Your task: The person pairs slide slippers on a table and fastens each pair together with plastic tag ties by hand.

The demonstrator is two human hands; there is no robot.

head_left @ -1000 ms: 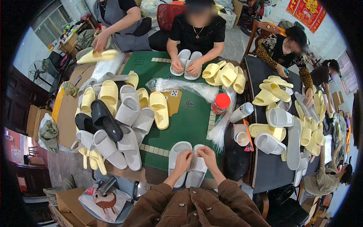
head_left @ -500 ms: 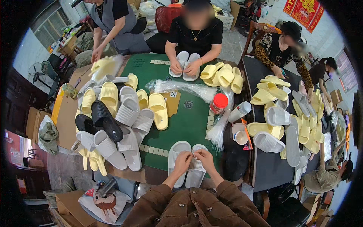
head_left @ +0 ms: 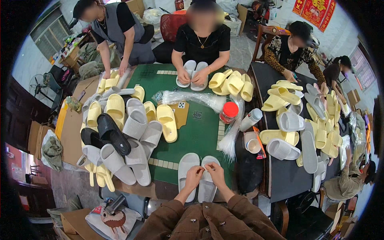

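A pair of light grey slide slippers (head_left: 207,192) lies side by side at the table's near edge, in front of my body. My left hand (head_left: 194,177) is over the inner side of the left slipper, thumb and fingertips pinched together. Close beside it, my right hand (head_left: 216,174) pinches in the same way above the right slipper's strap. The fingertips of both hands nearly meet between the two straps. Whatever they pinch is too thin or small to make out.
A heap of grey, yellow and black slippers (head_left: 114,130) covers the table's left side. Clear plastic ties (head_left: 192,100), a red-lidded jar (head_left: 229,113) and a white bottle (head_left: 251,119) lie ahead. More slippers (head_left: 284,120) fill the right table. Co-workers stand or sit around.
At the far left, a co-worker has lowered yellow slippers onto the table. My hands stay over the grey pair, fingertips slightly shifted. The whole view has tilted a little.
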